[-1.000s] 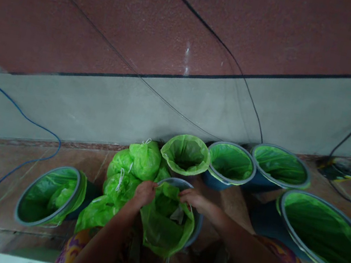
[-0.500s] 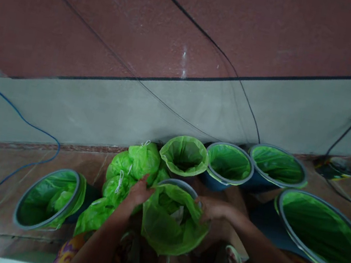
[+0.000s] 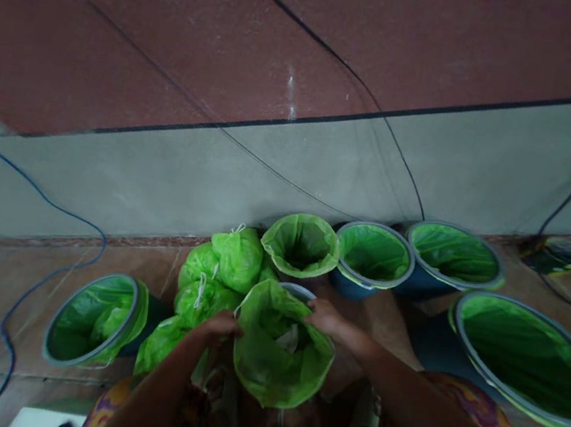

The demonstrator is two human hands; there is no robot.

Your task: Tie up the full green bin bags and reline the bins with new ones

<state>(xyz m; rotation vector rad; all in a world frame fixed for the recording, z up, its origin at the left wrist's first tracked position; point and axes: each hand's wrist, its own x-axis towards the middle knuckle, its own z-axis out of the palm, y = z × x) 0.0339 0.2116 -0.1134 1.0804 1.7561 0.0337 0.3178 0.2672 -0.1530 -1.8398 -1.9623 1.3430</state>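
Observation:
A green plastic bag (image 3: 277, 359) hangs open over a blue-grey bin, of which only the far rim (image 3: 298, 290) shows. Some pale scraps lie inside the bag. My left hand (image 3: 218, 325) pinches the bag's left edge. My right hand (image 3: 325, 317) grips the bag's far right edge, just by the bin's rim. Both hands are closed on the plastic.
Tied green bags (image 3: 220, 268) are piled left of the bin. Bins lined in green stand around: one at the left (image 3: 93, 319), three along the wall (image 3: 373, 255), a large one at the right (image 3: 528, 359). Cables (image 3: 61, 262) run over the floor and wall.
The bag's mouth has been pulled up and off most of the bin's rim. My left hand has dropped lower and nearer to me; my right hand has shifted along the far edge.

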